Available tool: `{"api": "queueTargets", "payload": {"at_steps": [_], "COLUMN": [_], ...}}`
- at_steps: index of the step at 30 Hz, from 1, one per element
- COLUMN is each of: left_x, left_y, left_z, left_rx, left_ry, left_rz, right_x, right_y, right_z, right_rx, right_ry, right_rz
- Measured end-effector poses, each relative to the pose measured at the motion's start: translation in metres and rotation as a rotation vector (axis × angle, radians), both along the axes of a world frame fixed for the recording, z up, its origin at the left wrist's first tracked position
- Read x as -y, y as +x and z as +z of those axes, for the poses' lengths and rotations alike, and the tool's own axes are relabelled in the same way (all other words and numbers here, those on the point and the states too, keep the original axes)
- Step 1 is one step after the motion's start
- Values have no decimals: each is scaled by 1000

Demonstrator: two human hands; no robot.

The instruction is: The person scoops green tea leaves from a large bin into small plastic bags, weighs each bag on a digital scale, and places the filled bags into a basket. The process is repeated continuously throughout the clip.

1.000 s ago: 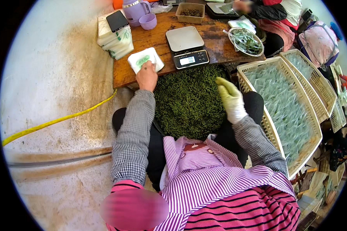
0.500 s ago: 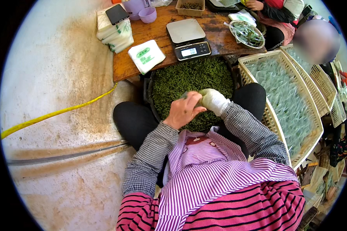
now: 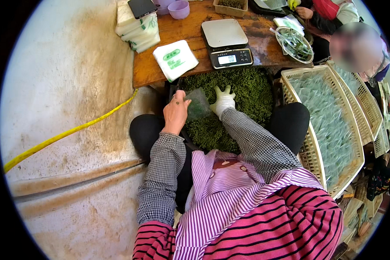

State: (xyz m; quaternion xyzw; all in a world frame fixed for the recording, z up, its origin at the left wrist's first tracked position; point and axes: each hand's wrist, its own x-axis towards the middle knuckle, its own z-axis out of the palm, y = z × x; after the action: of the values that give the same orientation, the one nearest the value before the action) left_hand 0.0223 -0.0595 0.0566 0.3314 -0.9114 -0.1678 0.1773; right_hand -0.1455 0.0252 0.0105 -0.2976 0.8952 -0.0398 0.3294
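Note:
My bare left hand (image 3: 176, 113) pinches the edge of a small clear plastic bag (image 3: 198, 103) over the left side of the dark tub between my knees. Small round green peppercorn-like pieces (image 3: 252, 92) fill the tub. My right hand (image 3: 223, 99), in a whitish glove, rests on these pieces with its fingers spread, just right of the bag. On the wooden table ahead stands a digital scale (image 3: 225, 34) with a bare silver plate. A stack of flat white bags with green print (image 3: 175, 60) lies left of the scale, by the table's near edge.
To my right, a cream plastic crate (image 3: 310, 151) holds many filled clear bags, with more crates beyond it. Further stacked bags (image 3: 141, 32), a purple bowl (image 3: 179, 9) and a round basket (image 3: 294, 43) are on the table. Another person sits at the far right. A yellow hose (image 3: 73, 132) runs left.
My hands, which were together over the tub, have parted. The left has moved left with the bag now in sight; the right has reached forward with its fingers spread on the green pieces.

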Motion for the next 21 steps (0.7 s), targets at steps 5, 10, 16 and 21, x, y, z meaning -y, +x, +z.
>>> {"api": "queueTargets", "payload": {"at_steps": [5,10,16,21], "left_x": [-2,-10,-28,-41], "left_y": [-17,-31,-60,-58], "left_z": [-8,-16,-27,-29], "left_rx": [-98,-292,-91,26], "left_ry": [-50,-93,-173,-184], "left_rz": [8,-78,-286,-389], "right_x": [-22,-68,-80,-67], "right_y": [-12,-29,-47,-49], "right_z": [-26,4,100,93], "right_rx": [5,1015,1056,470], "right_ry": [-206,-922,-1129,-817], "right_rz": [-67,-882,-376,-27]}}
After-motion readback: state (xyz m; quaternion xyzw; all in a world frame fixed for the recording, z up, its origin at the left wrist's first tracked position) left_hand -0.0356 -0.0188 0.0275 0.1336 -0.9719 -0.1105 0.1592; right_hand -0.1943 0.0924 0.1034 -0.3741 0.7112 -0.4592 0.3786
